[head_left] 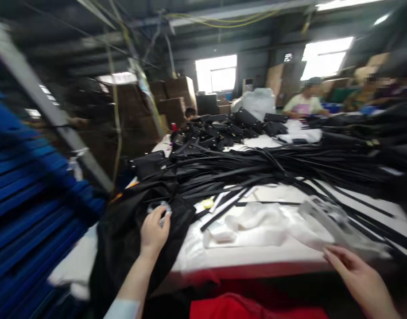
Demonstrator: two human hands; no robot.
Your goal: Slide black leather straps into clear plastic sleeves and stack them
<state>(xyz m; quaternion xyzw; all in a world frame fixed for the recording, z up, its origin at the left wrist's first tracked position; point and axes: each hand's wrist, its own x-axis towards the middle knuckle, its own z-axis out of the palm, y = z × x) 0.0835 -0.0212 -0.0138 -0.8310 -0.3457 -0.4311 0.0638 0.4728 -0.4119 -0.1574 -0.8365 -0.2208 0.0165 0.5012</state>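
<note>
Pinching, perhaps, clear plastic [166, 207], the left hand [154, 231] is left of white sheeting [263, 223], the right hand [358, 270], hold unclear, right.

The left arm [137, 279] reaches forward, bare below a pale sleeve [122, 309], its wrist [150, 253] nearly straight; the left hand [155, 227] has its fingers bent, with the thumb opposite them. The right hand [354, 268], well apart and low, points leftward, thumb and fingers close together at the tips, slightly blurred
</note>
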